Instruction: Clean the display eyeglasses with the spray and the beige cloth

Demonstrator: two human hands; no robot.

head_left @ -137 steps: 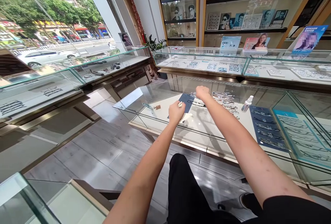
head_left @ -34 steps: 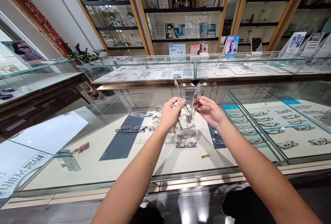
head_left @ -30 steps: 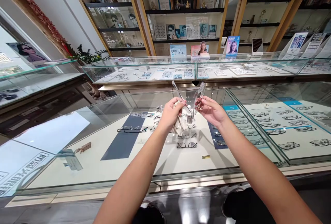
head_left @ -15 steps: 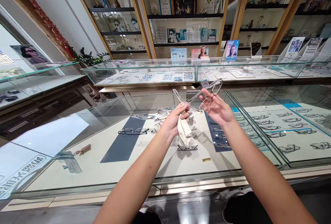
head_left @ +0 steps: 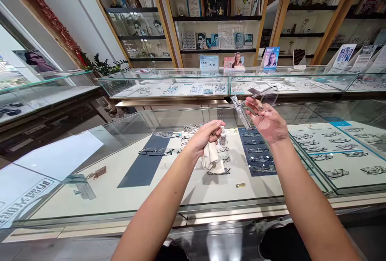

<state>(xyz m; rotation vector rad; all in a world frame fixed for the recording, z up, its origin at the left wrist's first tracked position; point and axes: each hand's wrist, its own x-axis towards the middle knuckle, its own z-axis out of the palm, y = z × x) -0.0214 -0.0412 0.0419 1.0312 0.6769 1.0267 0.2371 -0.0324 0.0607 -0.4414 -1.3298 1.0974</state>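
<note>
My left hand (head_left: pixel 207 134) is closed on a cream cleaning cloth (head_left: pixel 212 159), which hangs down from my fingers above the glass display case (head_left: pixel 120 196). To the right and a little higher, my right hand (head_left: pixel 267 119) grips a pair of clear-framed glasses (head_left: pixel 243 110) with the temples folded across. The two hands are apart. A small white spray bottle (head_left: pixel 222 136) stands on the case just right of my left hand.
Inside the case lie several spectacle frames (head_left: pixel 156 151) on white and dark blue mats (head_left: pixel 140 168). A second glass counter (head_left: pixel 229 82) runs behind it, another on the left (head_left: pixel 36 92). Wall shelves (head_left: pixel 217 17) hold pictures and small signs.
My right hand has pulled the clear glasses away to the right and upward. My left hand, earlier at the frame with the cloth, has let go of it and dropped lower, keeping the cloth.
</note>
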